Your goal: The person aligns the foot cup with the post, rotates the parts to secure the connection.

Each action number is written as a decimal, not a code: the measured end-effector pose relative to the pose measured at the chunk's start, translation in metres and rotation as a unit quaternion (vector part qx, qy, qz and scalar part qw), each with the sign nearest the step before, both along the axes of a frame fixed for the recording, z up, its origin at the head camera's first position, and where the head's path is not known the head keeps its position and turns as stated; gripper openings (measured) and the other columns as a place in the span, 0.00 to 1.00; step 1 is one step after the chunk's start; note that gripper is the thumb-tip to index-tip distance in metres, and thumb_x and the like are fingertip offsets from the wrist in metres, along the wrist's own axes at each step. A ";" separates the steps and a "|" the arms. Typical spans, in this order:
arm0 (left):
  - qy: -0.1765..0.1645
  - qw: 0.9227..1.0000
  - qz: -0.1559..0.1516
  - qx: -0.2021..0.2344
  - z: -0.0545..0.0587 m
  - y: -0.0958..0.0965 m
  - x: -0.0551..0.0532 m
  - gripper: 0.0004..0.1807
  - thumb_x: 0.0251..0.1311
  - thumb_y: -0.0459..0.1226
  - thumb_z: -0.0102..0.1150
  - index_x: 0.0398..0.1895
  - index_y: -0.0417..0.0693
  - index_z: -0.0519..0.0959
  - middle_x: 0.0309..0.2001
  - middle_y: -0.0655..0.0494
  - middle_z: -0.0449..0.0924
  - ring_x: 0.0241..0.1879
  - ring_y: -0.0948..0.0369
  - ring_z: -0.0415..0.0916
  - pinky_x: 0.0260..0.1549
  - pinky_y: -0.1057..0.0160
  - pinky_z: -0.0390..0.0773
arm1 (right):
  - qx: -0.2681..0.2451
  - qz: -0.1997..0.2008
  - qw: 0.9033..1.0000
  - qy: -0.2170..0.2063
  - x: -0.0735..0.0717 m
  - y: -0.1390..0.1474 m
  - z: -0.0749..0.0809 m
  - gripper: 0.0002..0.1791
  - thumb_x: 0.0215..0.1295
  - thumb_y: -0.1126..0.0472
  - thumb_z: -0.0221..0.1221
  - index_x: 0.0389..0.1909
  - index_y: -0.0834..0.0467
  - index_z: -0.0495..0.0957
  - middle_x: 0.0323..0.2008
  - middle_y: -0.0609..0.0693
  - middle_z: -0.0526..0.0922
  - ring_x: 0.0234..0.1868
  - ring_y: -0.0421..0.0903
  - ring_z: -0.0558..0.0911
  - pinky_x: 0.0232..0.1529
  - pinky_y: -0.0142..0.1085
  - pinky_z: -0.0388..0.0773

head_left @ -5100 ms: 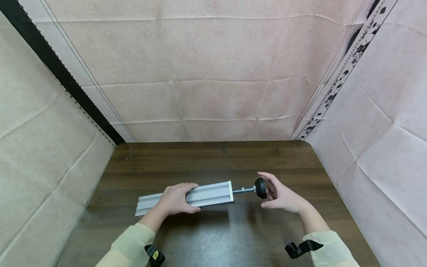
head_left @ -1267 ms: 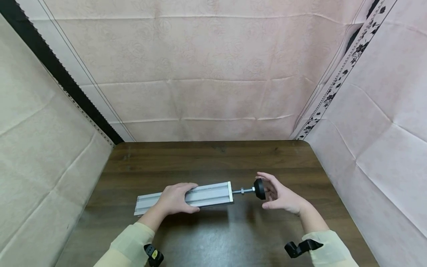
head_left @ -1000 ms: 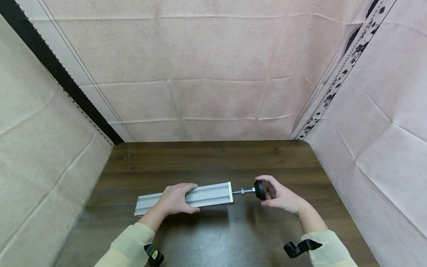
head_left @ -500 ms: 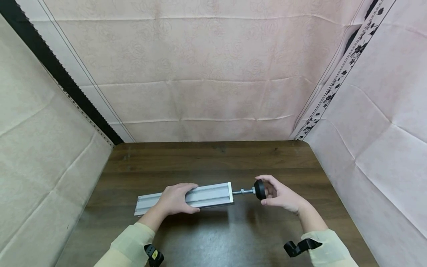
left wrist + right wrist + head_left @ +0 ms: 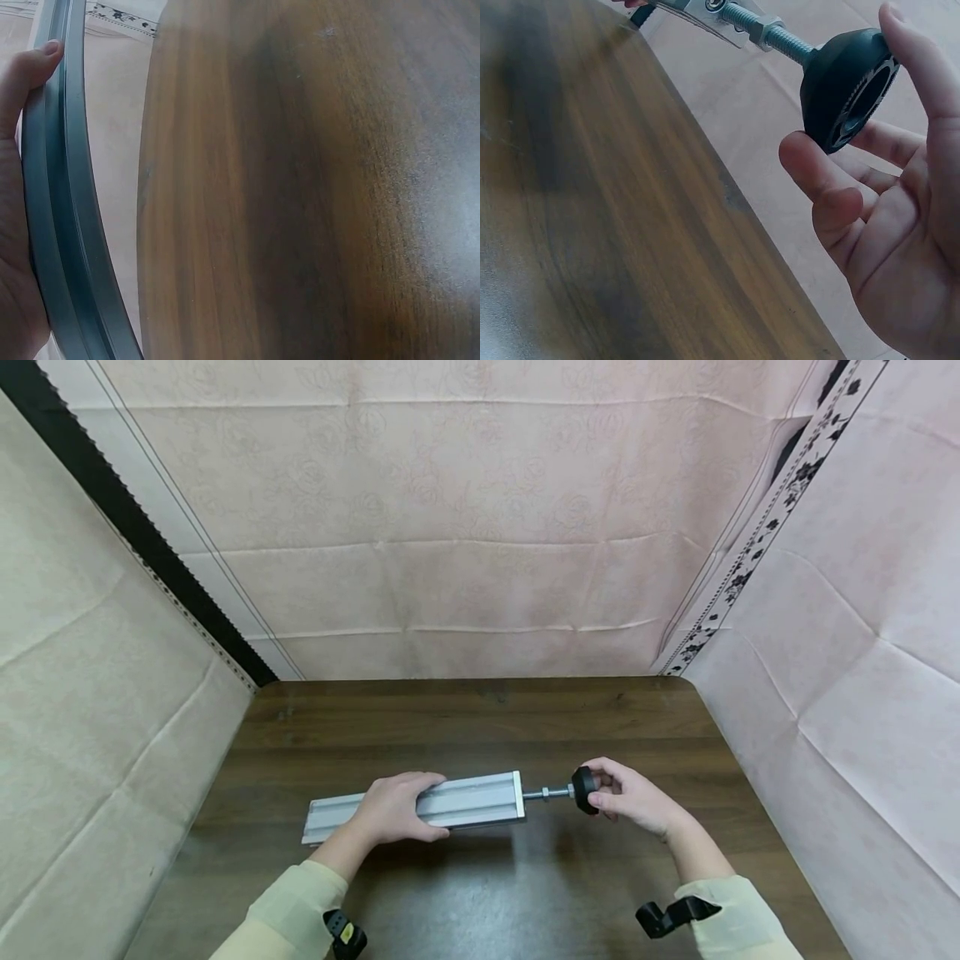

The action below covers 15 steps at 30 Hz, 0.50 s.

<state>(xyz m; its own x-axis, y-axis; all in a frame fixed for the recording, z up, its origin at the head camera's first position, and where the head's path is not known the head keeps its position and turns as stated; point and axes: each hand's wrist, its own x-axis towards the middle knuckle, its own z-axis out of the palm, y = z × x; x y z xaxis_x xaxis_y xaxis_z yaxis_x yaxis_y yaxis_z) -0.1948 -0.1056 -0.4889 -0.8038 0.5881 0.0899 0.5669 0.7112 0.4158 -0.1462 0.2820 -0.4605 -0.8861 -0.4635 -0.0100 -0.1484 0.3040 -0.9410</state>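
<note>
My left hand grips a silver aluminium profile from above, with the thumb along its near side. In the left wrist view the grooved underside of the profile shows, held off the table. A threaded rod with a hex nut sticks out of the profile's right end plate. On the rod's end sits a black levelling foot, round and cone-backed. My right hand pinches the foot's rim between thumb and fingers; in the right wrist view its hollow face points toward the palm.
A brown wood-grain table with rounded far corners lies beneath both hands. Pale cloth panels surround it at the back and both sides. Black camera mounts sit at both wrists.
My right thumb has moved up onto the foot's near edge and the fingers have drawn in, where they were spread wider before. The left hand and the profile have barely moved.
</note>
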 end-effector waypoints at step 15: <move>-0.001 1.000 0.001 0.002 -0.001 0.000 -0.002 0.40 0.39 0.60 0.67 0.58 0.54 0.74 0.55 0.57 0.76 0.54 0.58 0.72 0.49 0.50 0.71 | -0.011 0.027 1.000 0.011 0.004 0.001 0.000 0.50 0.51 0.69 0.67 0.70 0.54 0.45 0.61 0.63 0.59 0.37 0.48 0.73 0.31 0.35 0.72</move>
<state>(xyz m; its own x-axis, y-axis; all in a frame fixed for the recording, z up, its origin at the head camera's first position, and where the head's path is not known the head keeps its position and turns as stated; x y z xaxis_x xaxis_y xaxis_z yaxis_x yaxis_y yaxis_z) -0.1969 -0.1059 -0.4900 -0.8053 0.5859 0.0900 0.5642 0.7111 0.4195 -0.1426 0.2828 -0.4601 -0.8594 -0.5109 0.0191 -0.1845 0.2750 -0.9436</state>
